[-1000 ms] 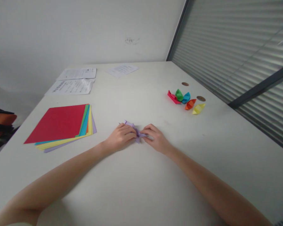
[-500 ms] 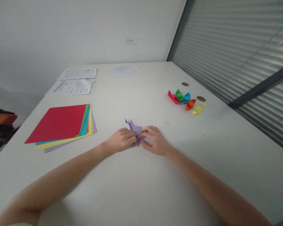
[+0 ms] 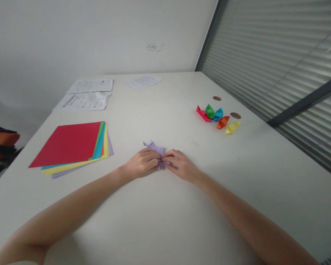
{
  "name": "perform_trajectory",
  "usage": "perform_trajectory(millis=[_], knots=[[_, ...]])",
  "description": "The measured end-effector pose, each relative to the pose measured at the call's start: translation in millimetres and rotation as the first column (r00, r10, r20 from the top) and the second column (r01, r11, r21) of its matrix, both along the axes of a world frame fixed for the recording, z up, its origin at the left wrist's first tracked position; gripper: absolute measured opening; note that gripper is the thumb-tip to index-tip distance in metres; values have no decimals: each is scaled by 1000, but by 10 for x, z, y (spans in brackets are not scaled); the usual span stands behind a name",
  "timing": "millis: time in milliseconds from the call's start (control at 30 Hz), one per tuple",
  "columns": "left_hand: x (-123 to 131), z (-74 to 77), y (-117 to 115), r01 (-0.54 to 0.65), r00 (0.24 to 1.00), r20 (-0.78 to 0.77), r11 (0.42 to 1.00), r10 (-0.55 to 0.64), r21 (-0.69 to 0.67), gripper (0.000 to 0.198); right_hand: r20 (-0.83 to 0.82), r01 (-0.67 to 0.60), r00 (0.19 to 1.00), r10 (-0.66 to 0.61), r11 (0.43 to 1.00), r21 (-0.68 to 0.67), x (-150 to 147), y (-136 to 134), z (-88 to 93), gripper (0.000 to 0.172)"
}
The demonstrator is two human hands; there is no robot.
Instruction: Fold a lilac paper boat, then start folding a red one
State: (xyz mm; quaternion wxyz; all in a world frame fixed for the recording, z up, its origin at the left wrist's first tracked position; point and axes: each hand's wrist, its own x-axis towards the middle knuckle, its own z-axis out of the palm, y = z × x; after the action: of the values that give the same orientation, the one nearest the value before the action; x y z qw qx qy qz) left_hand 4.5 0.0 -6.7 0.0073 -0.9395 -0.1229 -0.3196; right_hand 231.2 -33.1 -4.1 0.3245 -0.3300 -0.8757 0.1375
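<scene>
A small folded piece of purple paper lies on the white table in front of me. My left hand is closed on its left side with the fingers curled over it. My right hand pinches its right end, fingertips meeting the left hand's. Most of the paper is hidden under the fingers; only a crumpled purple flap shows behind them.
A fanned stack of coloured paper sheets, red on top, lies to the left. Several folded paper boats in red, green, blue, orange and yellow sit at the right. Printed white sheets lie at the back. A window with blinds borders the right.
Both hands have kept hold of the purple paper and shifted slightly while working it; the purple flap behind the fingers rose half a second ago and now sits lower again.
</scene>
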Motion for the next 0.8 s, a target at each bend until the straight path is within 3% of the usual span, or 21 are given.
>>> perform_trajectory(millis=[133,333,533,800], knots=[[25,56,-16,-18,1000,17,999,19,-48,3,4,36,999,-36,999,34,11,18,-17,16],[37,127,-57,-38,999,-11,993,37,-108,35,76,90,993,-95,993,73,20,26,-26,11],[30,63,-35,-107,994,-16,986,105,-130,24,-3,62,998,-62,998,-4,-1,-10,1,17],[26,18,-6,-177,982,-112,951,153,-252,16,-81,117,989,-124,990,-80,-35,-70,80,17]])
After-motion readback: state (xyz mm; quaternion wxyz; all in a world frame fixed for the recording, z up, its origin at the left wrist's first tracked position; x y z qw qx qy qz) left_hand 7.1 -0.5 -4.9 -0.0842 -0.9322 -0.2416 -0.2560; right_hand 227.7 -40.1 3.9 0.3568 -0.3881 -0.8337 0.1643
